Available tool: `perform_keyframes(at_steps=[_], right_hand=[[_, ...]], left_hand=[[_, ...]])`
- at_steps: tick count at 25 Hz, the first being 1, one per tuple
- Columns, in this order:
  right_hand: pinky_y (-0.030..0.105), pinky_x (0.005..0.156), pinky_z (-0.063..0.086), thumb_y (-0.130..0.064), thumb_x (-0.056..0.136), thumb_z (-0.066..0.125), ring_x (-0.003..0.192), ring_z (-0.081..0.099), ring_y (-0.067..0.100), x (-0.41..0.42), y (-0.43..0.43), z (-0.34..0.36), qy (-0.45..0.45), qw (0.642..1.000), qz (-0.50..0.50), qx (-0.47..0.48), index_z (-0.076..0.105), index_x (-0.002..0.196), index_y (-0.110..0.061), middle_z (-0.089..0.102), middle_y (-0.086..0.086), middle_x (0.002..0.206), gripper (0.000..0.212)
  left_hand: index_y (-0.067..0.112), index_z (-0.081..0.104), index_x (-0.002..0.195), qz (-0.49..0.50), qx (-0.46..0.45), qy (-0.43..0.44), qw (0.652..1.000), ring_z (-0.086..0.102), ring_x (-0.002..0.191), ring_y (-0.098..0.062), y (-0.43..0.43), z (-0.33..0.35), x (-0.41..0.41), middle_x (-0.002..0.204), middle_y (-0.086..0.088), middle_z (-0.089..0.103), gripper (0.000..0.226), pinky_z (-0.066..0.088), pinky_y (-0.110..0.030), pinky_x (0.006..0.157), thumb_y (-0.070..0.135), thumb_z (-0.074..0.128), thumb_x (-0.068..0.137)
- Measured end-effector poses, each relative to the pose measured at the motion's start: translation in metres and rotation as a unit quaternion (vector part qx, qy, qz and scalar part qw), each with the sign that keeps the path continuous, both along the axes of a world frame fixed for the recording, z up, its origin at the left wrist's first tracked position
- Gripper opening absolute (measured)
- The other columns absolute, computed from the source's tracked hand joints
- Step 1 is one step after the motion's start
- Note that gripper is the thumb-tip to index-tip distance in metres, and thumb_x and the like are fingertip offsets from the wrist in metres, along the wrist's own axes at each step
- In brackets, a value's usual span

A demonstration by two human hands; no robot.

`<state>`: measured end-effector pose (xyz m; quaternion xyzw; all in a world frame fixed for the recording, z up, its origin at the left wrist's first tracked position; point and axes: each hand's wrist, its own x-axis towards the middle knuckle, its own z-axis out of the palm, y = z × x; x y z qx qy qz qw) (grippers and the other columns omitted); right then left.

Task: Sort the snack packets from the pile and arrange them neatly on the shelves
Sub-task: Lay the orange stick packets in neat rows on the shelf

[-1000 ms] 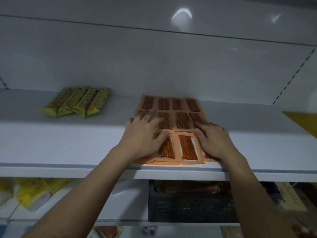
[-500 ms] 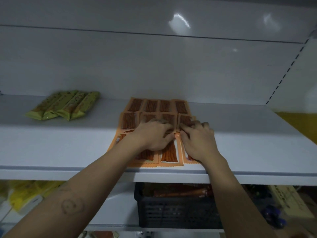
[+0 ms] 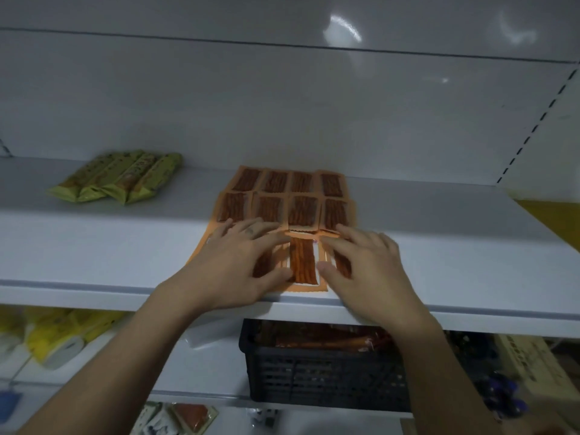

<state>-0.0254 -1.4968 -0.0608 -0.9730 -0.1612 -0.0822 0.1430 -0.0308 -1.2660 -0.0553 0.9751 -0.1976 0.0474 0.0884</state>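
Shelf (image 3: 439, 271) looked like smooth glossy painted metal, orange packets (image 3: 288, 196) shiny plastic, crate (image 3: 323, 378) matt black plastic mesh.

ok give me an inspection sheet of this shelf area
surface: white shelf, packets lying flat on it
job's things: orange packets in tidy rows at centre, front row partly covered; green packets side by side at left
clutter: black crate holding packets and yellow packs on the shelf below
hands: left hand and right hand lie flat, fingers spread, on the front row
cables: nothing seen
surroundings: white back panel, slotted upright at right
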Motion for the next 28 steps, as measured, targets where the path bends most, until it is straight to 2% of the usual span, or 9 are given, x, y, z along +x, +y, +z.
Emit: perform_keyframes(at_steps=[2, 4, 6, 9, 16, 20, 24, 26, 28], right_hand=[[0.041, 0.119, 0.005, -0.060, 0.096, 0.034, 0.143, 0.022, 0.011, -0.006, 0.014, -0.005, -0.001, 0.999, 0.035, 0.000, 0.042, 0.142, -0.042, 0.033, -0.011, 0.155, 0.050], [0.041, 0.118, 0.010, -0.060, 0.094, 0.032, 0.141, 0.027, 0.012, -0.008, 0.027, -0.012, -0.011, 0.998, 0.067, -0.010, 0.048, 0.139, -0.040, 0.040, -0.010, 0.151, 0.051], [0.039, 0.116, 0.016, -0.055, 0.097, 0.039, 0.139, 0.031, 0.014, -0.007, 0.033, -0.016, -0.009, 0.997, 0.074, -0.008, 0.052, 0.136, -0.037, 0.045, -0.009, 0.147, 0.046], [0.034, 0.115, 0.016, -0.053, 0.098, 0.042, 0.139, 0.029, 0.012, -0.006, 0.033, -0.017, 0.000, 0.998, 0.061, 0.000, 0.049, 0.139, -0.037, 0.042, -0.011, 0.149, 0.045], [0.033, 0.116, 0.014, -0.052, 0.096, 0.044, 0.139, 0.027, 0.010, -0.004, 0.065, 0.005, -0.036, 0.996, 0.071, 0.036, 0.043, 0.143, -0.037, 0.039, -0.012, 0.151, 0.049], [0.043, 0.118, 0.014, -0.051, 0.099, 0.037, 0.143, 0.025, 0.016, 0.022, 0.109, 0.017, -0.016, 0.996, 0.078, -0.032, 0.036, 0.147, -0.037, 0.035, -0.008, 0.154, 0.049], [0.049, 0.111, 0.020, -0.049, 0.101, 0.031, 0.137, 0.034, 0.025, 0.038, 0.151, 0.024, 0.041, 0.989, 0.076, -0.122, 0.043, 0.144, -0.033, 0.044, -0.001, 0.149, 0.047], [0.049, 0.111, 0.020, -0.050, 0.100, 0.035, 0.137, 0.035, 0.025, 0.036, 0.166, 0.031, 0.026, 0.990, 0.060, -0.125, 0.046, 0.141, -0.032, 0.045, 0.000, 0.148, 0.046], [0.048, 0.114, 0.016, -0.055, 0.096, 0.041, 0.140, 0.031, 0.024, 0.031, 0.187, 0.041, -0.011, 0.993, 0.048, -0.111, 0.041, 0.144, -0.031, 0.040, 0.000, 0.152, 0.053]], left_hand=[[0.041, 0.043, 0.142, 0.025, 0.000, -0.012, 1.000, 0.033, 0.140, -0.015, 0.009, -0.005, -0.014, 0.148, 0.011, 0.042, 0.073, 0.025, -0.042, 0.116, 0.080, 0.026, 0.082], [0.042, 0.045, 0.141, 0.058, 0.007, -0.019, 0.998, 0.040, 0.134, -0.017, 0.016, -0.011, -0.024, 0.143, 0.008, 0.046, 0.073, 0.031, -0.042, 0.112, 0.080, 0.024, 0.082], [0.042, 0.044, 0.141, 0.080, 0.006, -0.011, 0.997, 0.040, 0.132, -0.017, 0.021, -0.016, -0.028, 0.140, 0.008, 0.047, 0.071, 0.034, -0.042, 0.108, 0.078, 0.023, 0.082], [0.042, 0.042, 0.141, 0.079, 0.005, -0.008, 0.997, 0.039, 0.132, -0.016, 0.024, -0.023, -0.027, 0.138, 0.008, 0.047, 0.068, 0.039, -0.042, 0.104, 0.076, 0.026, 0.084], [0.037, 0.042, 0.142, 0.074, -0.021, -0.036, 0.996, 0.037, 0.134, -0.017, 0.044, -0.021, -0.029, 0.147, 0.008, 0.041, 0.070, 0.031, -0.045, 0.113, 0.076, 0.027, 0.087], [0.035, 0.043, 0.143, 0.078, -0.044, -0.035, 0.995, 0.038, 0.135, -0.018, 0.073, -0.009, -0.016, 0.148, 0.006, 0.043, 0.072, 0.029, -0.040, 0.113, 0.073, 0.019, 0.086], [0.032, 0.039, 0.146, 0.076, -0.027, -0.029, 0.996, 0.030, 0.143, -0.017, 0.099, 0.003, -0.002, 0.154, 0.005, 0.037, 0.085, 0.025, -0.040, 0.115, 0.074, 0.005, 0.079], [0.031, 0.037, 0.148, 0.087, -0.021, -0.027, 0.996, 0.026, 0.145, -0.016, 0.119, 0.007, -0.006, 0.157, 0.005, 0.033, 0.087, 0.023, -0.040, 0.116, 0.074, 0.006, 0.079], [0.029, 0.035, 0.149, 0.105, -0.016, -0.026, 0.994, 0.027, 0.144, -0.017, 0.148, 0.010, -0.015, 0.157, 0.004, 0.033, 0.081, 0.023, -0.039, 0.116, 0.071, 0.014, 0.083]])
